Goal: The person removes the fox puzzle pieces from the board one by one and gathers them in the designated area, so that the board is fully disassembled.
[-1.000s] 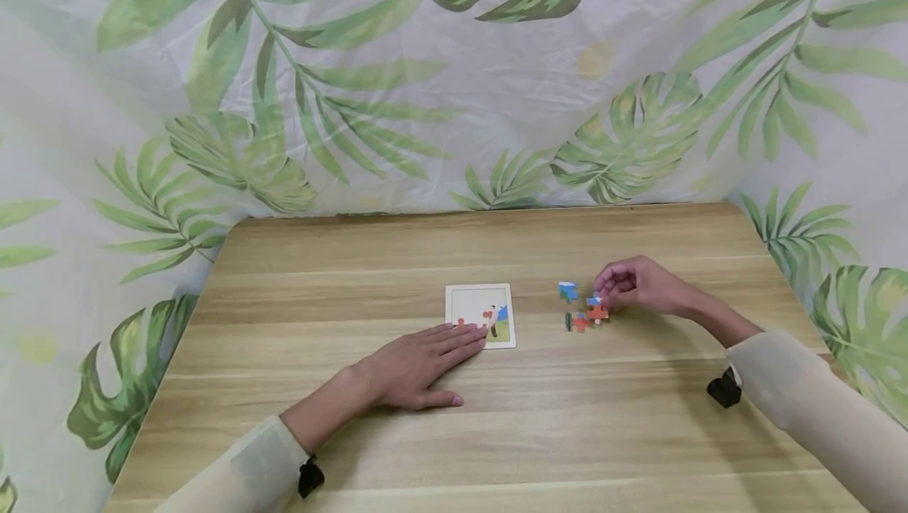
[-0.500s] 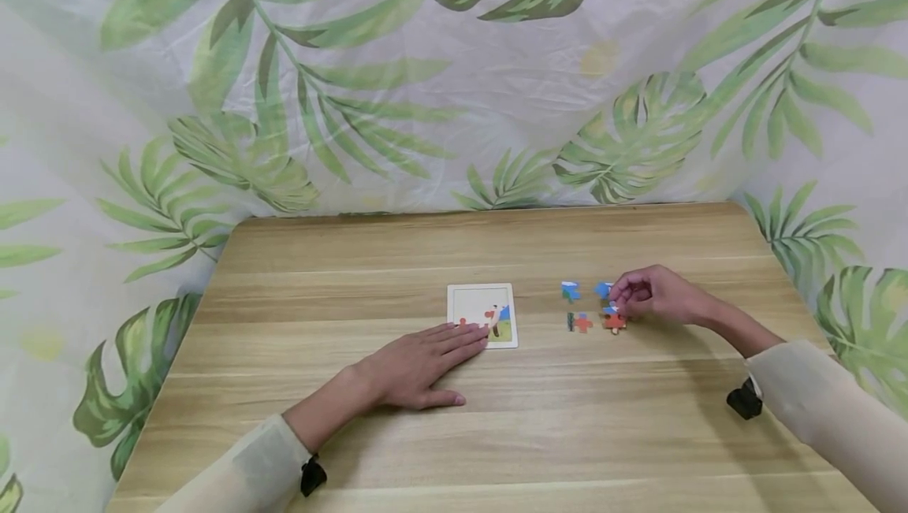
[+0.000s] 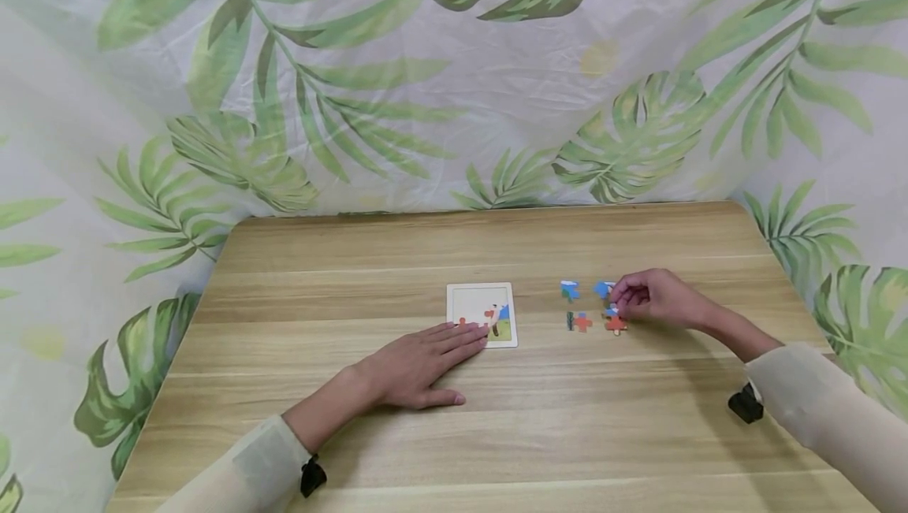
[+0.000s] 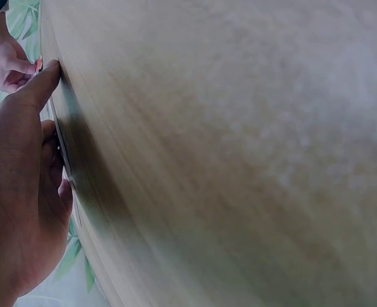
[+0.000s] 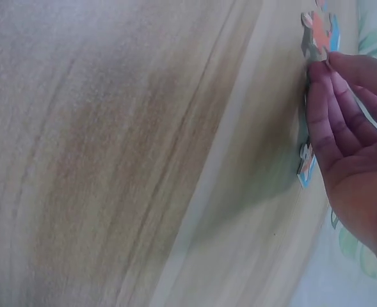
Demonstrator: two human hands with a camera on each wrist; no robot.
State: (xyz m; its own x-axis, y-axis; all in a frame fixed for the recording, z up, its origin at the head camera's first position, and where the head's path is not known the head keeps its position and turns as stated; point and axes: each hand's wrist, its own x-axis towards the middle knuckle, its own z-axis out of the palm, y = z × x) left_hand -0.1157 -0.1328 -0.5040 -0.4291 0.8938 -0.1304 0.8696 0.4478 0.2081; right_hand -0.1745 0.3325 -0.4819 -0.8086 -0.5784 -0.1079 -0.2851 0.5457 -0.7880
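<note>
Your left hand (image 3: 414,367) lies left of centre in the lower half of the head view, its fingers straight and side by side, thumb spread away on the wood-grain table (image 3: 426,450). Its fingertips rest over the lower left of a square cream puzzle tray (image 3: 477,302) at the picture's centre, whose lower right corner bears a printed section in blue and yellow-green (image 3: 504,328).

Your right hand (image 3: 663,298), right of centre, pinches between thumb and forefinger the edge of a red-orange jigsaw piece with a blue top (image 3: 615,325); the right wrist view shows this grip at its upper right. Just above that piece in the head view is a blue jigsaw piece (image 3: 602,289), partly hidden by your fingers. To their left lie a blue-and-green jigsaw piece (image 3: 570,291) and, below it, an orange jigsaw piece with a dark green strip (image 3: 582,322).
</note>
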